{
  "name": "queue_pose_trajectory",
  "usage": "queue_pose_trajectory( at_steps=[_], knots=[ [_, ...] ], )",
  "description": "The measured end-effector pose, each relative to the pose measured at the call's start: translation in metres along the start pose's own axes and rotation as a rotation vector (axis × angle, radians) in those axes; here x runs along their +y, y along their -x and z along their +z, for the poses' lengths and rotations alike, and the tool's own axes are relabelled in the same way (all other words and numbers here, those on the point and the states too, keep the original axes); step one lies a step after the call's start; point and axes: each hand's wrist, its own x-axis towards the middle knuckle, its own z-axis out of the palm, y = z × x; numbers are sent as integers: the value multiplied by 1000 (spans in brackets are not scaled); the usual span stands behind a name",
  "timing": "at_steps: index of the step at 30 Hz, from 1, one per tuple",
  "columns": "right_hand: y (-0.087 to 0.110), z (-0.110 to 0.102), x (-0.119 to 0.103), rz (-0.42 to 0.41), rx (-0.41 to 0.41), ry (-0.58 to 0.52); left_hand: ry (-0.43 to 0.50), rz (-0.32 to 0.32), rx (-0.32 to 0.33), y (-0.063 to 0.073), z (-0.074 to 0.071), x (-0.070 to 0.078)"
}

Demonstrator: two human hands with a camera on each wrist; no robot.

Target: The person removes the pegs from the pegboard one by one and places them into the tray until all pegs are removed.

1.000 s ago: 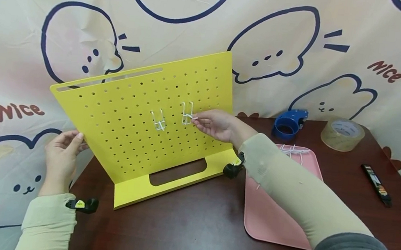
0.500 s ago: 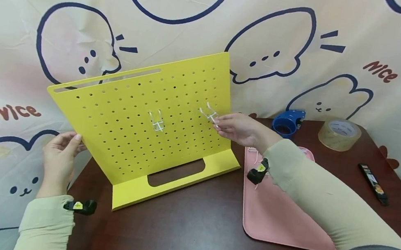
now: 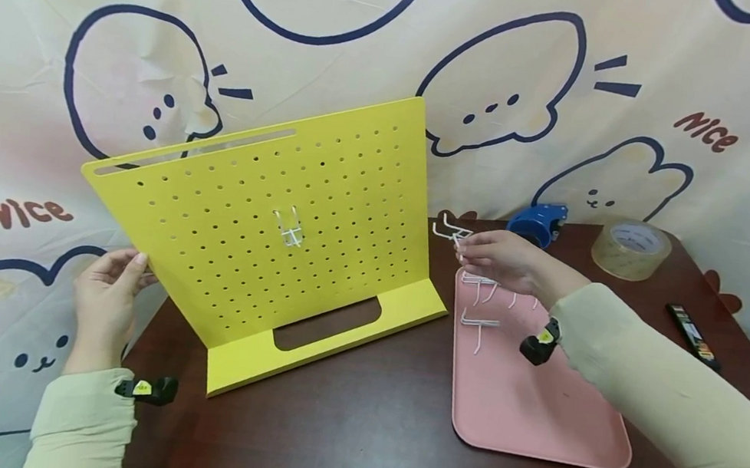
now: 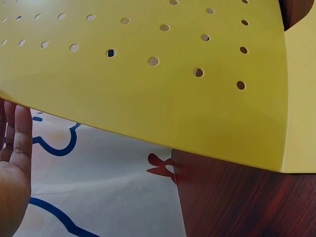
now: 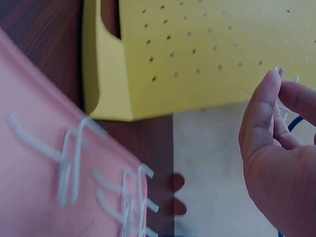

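A yellow pegboard (image 3: 350, 208) stands tilted back on its folded base, with one white wire hook (image 3: 292, 234) mounted near its middle. At the board's left edge, my left hand (image 3: 108, 304) pinches the sheet, thumb in front and fingers behind; the left wrist view shows those fingers (image 4: 22, 133) under the edge. My right hand (image 3: 500, 257) pinches a second white wire hook (image 3: 453, 231) between thumb and fingertips, right of the board and above the tray's far end. In the right wrist view the fingers mostly hide this hook.
A pink tray (image 3: 535, 414) lies right of the board, holding several white wire hooks (image 3: 479, 323) toward its far left. Behind it stand a blue tape dispenser (image 3: 537, 223) and a roll of clear tape (image 3: 632, 249). A slim black packet (image 3: 692, 332) lies at the right. A printed cloth hangs behind.
My right hand has pulled the second hook away from the board and carried it right, over the tray's far end. My left hand keeps its hold on the board's edge.
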Motion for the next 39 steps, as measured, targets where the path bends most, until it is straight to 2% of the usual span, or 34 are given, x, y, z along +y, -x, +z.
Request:
queue_pose_trajectory(
  at_steps=[5, 11, 17, 29, 36, 39],
  knots=[
    [12, -18, 18, -11, 17, 114, -5, 4, -4, -1, -1, -2],
    [24, -38, 48, 4, 29, 203, 2, 18, -8, 0, -1, -1],
    [34, -50, 76, 16, 58, 296, 3, 35, -9, 2, 0, 0],
    [44, -51, 112, 26, 83, 409, -4, 26, 5, 0, 0, -3],
    [42, -44, 120, 42, 93, 333, -2, 26, 10, -1, -1, -5],
    [41, -41, 122, 40, 103, 338, 5, 25, 7, -1, 0, -5]
  ],
)
